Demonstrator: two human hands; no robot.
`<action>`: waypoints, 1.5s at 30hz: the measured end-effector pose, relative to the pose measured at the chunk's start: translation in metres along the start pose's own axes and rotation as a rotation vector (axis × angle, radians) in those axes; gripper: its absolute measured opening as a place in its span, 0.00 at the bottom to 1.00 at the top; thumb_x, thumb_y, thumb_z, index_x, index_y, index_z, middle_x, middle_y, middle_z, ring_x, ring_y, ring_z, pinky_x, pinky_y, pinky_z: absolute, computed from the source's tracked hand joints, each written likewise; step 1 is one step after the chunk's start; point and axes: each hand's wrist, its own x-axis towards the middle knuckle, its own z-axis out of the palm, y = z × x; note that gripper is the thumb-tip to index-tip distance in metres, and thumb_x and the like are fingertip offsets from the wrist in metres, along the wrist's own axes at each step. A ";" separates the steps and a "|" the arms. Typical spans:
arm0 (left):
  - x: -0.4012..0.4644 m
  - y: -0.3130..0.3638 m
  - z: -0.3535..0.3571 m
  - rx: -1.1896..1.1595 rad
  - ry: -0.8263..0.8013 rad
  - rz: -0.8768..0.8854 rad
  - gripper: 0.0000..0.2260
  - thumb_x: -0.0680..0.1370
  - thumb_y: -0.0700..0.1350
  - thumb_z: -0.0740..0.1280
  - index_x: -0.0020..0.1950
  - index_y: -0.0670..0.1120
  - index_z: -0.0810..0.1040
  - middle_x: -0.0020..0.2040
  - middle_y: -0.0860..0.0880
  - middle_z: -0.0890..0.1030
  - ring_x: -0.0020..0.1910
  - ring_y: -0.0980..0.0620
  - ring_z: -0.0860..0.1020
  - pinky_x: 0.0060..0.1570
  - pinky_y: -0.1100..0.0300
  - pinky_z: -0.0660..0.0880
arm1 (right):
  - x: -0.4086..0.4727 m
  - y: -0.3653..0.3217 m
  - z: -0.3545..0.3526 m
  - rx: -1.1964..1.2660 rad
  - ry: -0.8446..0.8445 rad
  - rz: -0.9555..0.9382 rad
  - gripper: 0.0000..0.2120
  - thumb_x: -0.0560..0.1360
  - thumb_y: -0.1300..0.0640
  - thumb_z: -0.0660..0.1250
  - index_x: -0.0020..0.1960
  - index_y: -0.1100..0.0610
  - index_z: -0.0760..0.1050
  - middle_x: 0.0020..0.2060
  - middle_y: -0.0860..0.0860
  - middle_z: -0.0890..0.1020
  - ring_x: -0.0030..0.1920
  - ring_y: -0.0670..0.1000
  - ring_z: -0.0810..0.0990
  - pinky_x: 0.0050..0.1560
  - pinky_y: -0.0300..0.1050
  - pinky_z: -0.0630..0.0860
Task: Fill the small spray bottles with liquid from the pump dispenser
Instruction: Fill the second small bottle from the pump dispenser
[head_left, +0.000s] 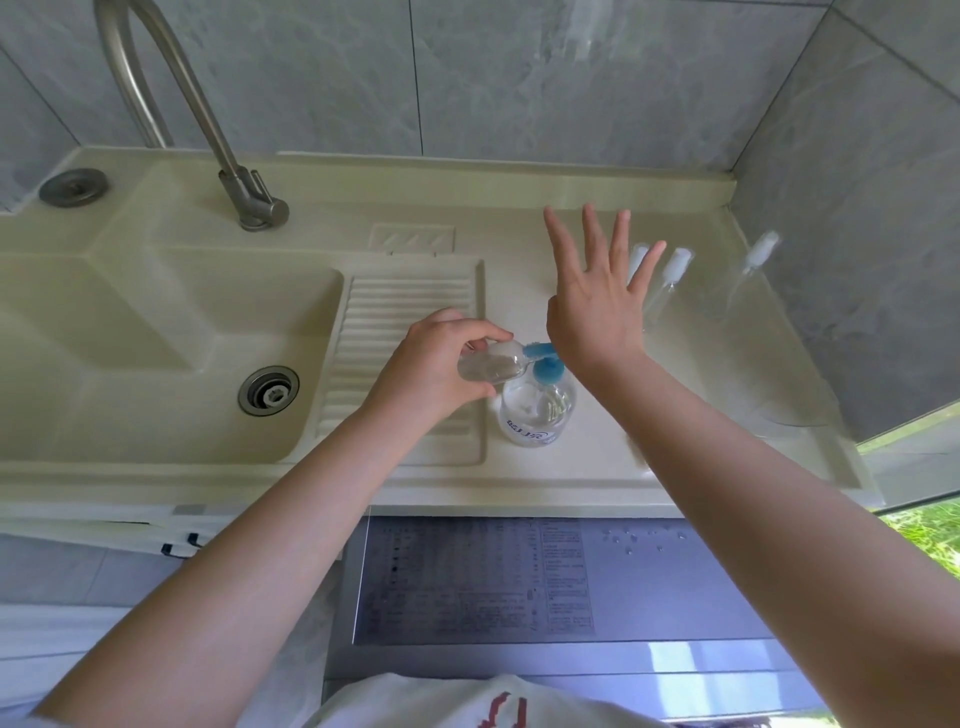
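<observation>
left hand has its grip around a small clear plastic spray bottle, tipped sideways with its mouth at the blue nozzle of the round clear pump dispenser on the glossy cream worktop. right hand is released, fingers spread, heel on the pump. three more capped bottles stand by the grey tiled wall.

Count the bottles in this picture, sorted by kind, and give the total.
Small spray bottles: 4, one held tilted in the left hand at, three lying on the counter at
Pump bottles: 1
Total: 5
</observation>
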 end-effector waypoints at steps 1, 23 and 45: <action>0.000 0.000 0.000 0.000 0.000 0.000 0.27 0.62 0.39 0.82 0.58 0.55 0.82 0.49 0.52 0.78 0.47 0.54 0.79 0.56 0.57 0.76 | -0.001 0.000 0.001 -0.008 -0.012 -0.005 0.45 0.72 0.70 0.57 0.82 0.45 0.44 0.81 0.56 0.49 0.80 0.65 0.41 0.73 0.73 0.36; -0.001 0.000 0.002 0.006 -0.006 -0.013 0.27 0.62 0.40 0.82 0.58 0.58 0.82 0.49 0.52 0.78 0.48 0.54 0.78 0.55 0.55 0.77 | -0.005 0.009 0.001 0.251 -0.119 0.104 0.38 0.76 0.67 0.54 0.81 0.46 0.49 0.81 0.54 0.51 0.80 0.61 0.43 0.75 0.69 0.37; -0.001 0.001 0.001 0.004 0.000 -0.009 0.27 0.63 0.39 0.81 0.59 0.57 0.82 0.50 0.53 0.77 0.49 0.55 0.78 0.57 0.54 0.76 | 0.002 0.004 0.007 0.549 -0.380 0.236 0.31 0.83 0.51 0.57 0.82 0.46 0.47 0.81 0.56 0.47 0.80 0.59 0.40 0.76 0.63 0.39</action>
